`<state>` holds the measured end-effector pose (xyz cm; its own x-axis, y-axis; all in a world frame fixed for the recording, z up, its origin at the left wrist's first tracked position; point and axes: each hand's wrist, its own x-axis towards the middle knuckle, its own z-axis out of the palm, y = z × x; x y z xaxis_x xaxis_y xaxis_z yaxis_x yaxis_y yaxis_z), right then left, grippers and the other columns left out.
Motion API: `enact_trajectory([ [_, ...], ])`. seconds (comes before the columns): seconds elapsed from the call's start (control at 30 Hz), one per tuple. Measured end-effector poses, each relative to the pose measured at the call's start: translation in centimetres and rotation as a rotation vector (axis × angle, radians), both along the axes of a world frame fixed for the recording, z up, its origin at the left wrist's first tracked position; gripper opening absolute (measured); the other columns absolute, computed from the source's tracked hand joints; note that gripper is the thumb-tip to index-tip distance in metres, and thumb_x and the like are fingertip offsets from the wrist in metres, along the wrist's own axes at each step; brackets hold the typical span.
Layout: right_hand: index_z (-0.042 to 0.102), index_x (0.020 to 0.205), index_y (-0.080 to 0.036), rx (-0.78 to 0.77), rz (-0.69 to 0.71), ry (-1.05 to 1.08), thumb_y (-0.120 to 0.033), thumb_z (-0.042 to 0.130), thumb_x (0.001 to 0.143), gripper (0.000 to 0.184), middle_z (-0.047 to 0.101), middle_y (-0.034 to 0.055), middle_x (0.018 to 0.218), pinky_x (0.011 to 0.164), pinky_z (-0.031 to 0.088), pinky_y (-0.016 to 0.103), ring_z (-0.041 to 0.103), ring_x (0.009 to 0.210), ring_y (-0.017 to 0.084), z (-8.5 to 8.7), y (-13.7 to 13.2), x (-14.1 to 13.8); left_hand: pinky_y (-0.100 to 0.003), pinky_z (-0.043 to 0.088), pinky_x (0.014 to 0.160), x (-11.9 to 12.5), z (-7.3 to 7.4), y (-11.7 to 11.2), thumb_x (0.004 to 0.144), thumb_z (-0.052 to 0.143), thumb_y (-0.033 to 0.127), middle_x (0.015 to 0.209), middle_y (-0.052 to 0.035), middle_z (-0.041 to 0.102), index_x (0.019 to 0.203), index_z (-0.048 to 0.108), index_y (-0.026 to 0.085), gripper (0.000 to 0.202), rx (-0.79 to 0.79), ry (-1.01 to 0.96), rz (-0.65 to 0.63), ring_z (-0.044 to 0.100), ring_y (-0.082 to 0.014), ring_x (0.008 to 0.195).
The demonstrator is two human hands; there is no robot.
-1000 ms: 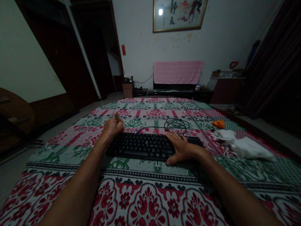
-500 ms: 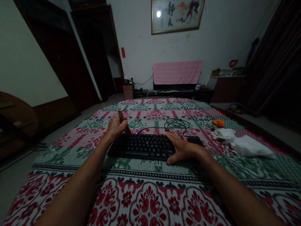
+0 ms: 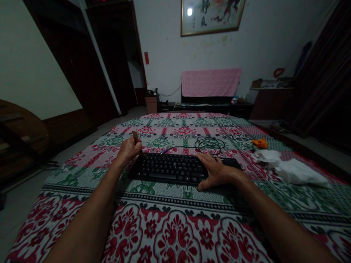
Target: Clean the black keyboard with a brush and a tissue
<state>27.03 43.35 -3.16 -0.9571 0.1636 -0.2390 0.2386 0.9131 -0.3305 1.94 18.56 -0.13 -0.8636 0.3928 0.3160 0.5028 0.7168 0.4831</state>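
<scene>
A black keyboard (image 3: 170, 168) lies flat on the patterned bedspread (image 3: 175, 204), its long side facing me. My left hand (image 3: 129, 149) is closed around a thin brown handled tool (image 3: 135, 136), which looks like a small brush. Its lower end meets the keyboard's far left corner; the tip is too dark to make out clearly. Across the keyboard's right part lies my right hand (image 3: 215, 171), fingers on the far side and thumb at the near edge, gripping it. That hand covers the keys below it. Behind the keyboard rests its coiled black cable (image 3: 210, 145), with a purplish plug (image 3: 165, 151).
To the right on the bedspread lie a crumpled orange cloth-like thing (image 3: 260, 143) and a white plastic bag (image 3: 298, 171). Beyond the bed stand a low cabinet under a pink cloth (image 3: 211, 82) and a side cabinet (image 3: 271, 98). A round wooden board (image 3: 22, 128) leans at left.
My left hand has shifted a little left with the brown tool, toward the keyboard's left corner. The right hand keeps its grip. The whole view has turned slightly.
</scene>
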Motion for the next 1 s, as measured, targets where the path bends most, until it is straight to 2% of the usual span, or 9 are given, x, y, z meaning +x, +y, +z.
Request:
enact_trajectory([
  [0.1,0.0,0.147,-0.017,0.004,-0.004,-0.006,-0.07,0.07,0.045,0.134,-0.002,0.0141,0.153,0.108,-0.004,0.059,-0.008,0.138,0.035,0.2,-0.1,0.1,-0.033,0.046,0.077,-0.1,0.9,-0.8,0.074,0.045,0.027,0.084,-0.0123,0.069,0.094,0.063,0.014,0.031,-0.102,0.104,0.096,0.063,-0.0278,0.087],
  [0.17,0.0,0.147,-0.016,0.002,-0.01,-0.014,-0.07,0.069,0.045,0.134,-0.001,0.0143,0.153,0.108,-0.004,0.059,-0.008,0.138,0.036,0.4,-0.3,0.1,-0.033,0.046,0.075,0.0,1.3,-0.8,0.074,0.045,0.028,0.084,-0.0113,0.07,0.092,0.064,0.015,0.03,-0.057,0.111,0.145,0.063,-0.0277,0.087],
  [0.23,0.001,0.147,-0.017,0.0,-0.019,-0.02,-0.069,0.07,0.045,0.134,-0.001,0.0142,0.153,0.107,-0.005,0.06,-0.008,0.138,0.036,0.7,-0.6,0.2,-0.031,0.046,0.072,0.1,1.5,-0.7,0.074,0.046,0.032,0.081,-0.0086,0.07,0.087,0.065,0.017,0.028,0.038,0.074,0.142,0.064,-0.0258,0.084],
  [0.37,0.001,0.147,-0.018,0.003,-0.03,-0.031,-0.068,0.07,0.046,0.132,0.0,0.014,0.153,0.108,-0.004,0.06,-0.007,0.138,0.036,1.0,-0.7,0.2,-0.026,0.047,0.065,-0.1,1.0,-0.5,0.074,0.05,0.04,0.075,-0.0051,0.07,0.08,0.066,0.017,0.029,0.192,0.008,0.036,0.065,-0.0211,0.074],
  [0.53,0.0,0.147,-0.017,0.008,-0.014,-0.037,-0.069,0.069,0.045,0.134,-0.002,0.0142,0.153,0.108,-0.004,0.059,-0.008,0.138,0.034,0.9,-0.7,0.2,-0.025,0.048,0.057,0.0,0.3,0.2,0.071,0.054,0.044,0.074,-0.0053,0.071,0.081,0.066,0.015,0.034,0.355,-0.065,-0.053,0.065,-0.019,0.066],
  [0.63,0.0,0.147,-0.018,-0.002,-0.01,-0.04,-0.069,0.069,0.046,0.132,-0.002,0.0141,0.153,0.108,-0.004,0.058,-0.008,0.139,0.034,1.2,-0.8,0.3,-0.024,0.047,0.052,1.6,0.4,1.4,0.069,0.056,0.045,0.076,-0.0058,0.071,0.082,0.064,0.013,0.035,0.469,-0.212,-0.133,0.063,-0.0167,0.06],
  [0.73,-0.001,0.147,-0.019,0.014,-0.02,-0.045,-0.066,0.069,0.048,0.13,-0.005,0.013,0.153,0.106,-0.006,0.062,-0.013,0.137,0.036,1.5,-0.8,0.5,-0.024,0.047,0.053,3.9,0.5,3.0,0.068,0.058,0.047,0.076,-0.0068,0.071,0.079,0.063,0.013,0.036,0.527,-0.338,-0.235,0.063,-0.0169,0.063],
  [0.87,0.0,0.147,-0.02,0.034,-0.043,-0.056,-0.065,0.071,0.047,0.131,-0.003,0.0134,0.153,0.104,-0.008,0.064,-0.013,0.137,0.038,1.4,-0.3,0.6,-0.024,0.048,0.056,6.6,0.5,4.6,0.068,0.059,0.043,0.076,-0.0063,0.071,0.079,0.061,0.014,0.031,0.536,-0.454,-0.355,0.065,-0.0177,0.067],
  [1.0,0.004,0.146,-0.021,0.001,-0.051,-0.06,-0.065,0.073,0.045,0.13,0.002,0.0138,0.153,0.106,-0.005,0.063,-0.007,0.137,0.039,1.0,0.3,0.7,-0.024,0.046,0.053,7.6,-0.3,5.5,0.071,0.056,0.043,0.079,-0.0057,0.071,0.076,0.061,0.015,0.029,0.511,-0.514,-0.469,0.062,-0.0147,0.06],
])
